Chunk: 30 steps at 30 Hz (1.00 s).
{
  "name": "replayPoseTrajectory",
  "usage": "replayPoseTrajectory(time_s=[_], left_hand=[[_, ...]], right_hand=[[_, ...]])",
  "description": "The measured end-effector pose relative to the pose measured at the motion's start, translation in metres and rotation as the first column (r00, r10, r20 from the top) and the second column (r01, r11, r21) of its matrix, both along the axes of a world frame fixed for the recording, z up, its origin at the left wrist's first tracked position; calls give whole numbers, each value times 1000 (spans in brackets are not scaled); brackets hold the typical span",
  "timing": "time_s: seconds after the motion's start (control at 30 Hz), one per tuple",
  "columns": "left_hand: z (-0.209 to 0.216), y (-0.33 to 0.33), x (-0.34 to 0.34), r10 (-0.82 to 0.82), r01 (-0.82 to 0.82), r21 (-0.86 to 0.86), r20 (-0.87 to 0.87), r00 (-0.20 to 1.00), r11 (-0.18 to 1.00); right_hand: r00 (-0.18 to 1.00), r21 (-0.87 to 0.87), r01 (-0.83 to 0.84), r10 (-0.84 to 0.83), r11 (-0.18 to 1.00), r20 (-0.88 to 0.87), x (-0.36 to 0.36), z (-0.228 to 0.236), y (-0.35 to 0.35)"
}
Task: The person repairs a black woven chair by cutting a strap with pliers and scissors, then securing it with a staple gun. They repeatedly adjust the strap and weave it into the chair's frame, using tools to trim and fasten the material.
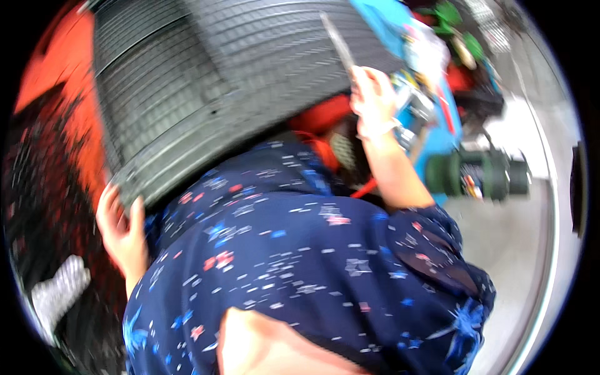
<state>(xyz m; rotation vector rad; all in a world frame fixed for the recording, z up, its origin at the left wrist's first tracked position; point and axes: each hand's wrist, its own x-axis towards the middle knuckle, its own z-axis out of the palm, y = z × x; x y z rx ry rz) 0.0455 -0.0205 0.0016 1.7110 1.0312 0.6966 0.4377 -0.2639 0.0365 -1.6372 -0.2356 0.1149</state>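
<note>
A large dark panel with ribs (175,94) lies across my lap, its near-left corner low in the picture. My left hand (122,231) has its thumb and fingers on either side of that corner, gripping it. My right hand (375,103) is raised over the panel's right side and pinches a thin, straight, silvery strip (337,40). The strip points up and away to the left, above the ribs. Motion blur hides whether it is a blade or a plain strip.
To the right, a blue surface (437,147) carries several blurred small tools and a white bundle (428,53). A dark green cylindrical container (478,175) lies beside it. Green items (450,19) are farther back. Orange-red flooring (53,62), a dark shaggy mat (50,187) and a grey sock (59,294) appear at left.
</note>
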Motion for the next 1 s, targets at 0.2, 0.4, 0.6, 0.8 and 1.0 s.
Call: replayPoseTrajectory(time_s=[0.2, 0.4, 0.6, 0.8, 1.0], left_hand=[[1, 7, -14, -30, 87, 301, -190, 981, 950], [9, 6, -10, -70, 150, 366, -223, 972, 919], [7, -4, -19, 44, -43, 36, -42, 998, 998], [8, -7, -12, 66, -66, -60, -2, 998, 996], [26, -12, -11, 50, -50, -7, -31, 998, 999]], right_hand=[[947, -46, 259, -263, 965, -187, 76, 9, -85], [959, -7, 275, -275, 961, -68, 166, -5, -156], [1000, -358, -27, 20, 933, -22, 216, 2, -173], [779, -495, -154, 413, 855, 471, 101, 21, -36], [-59, -727, -570, 863, 383, 501, -66, 81, 151]])
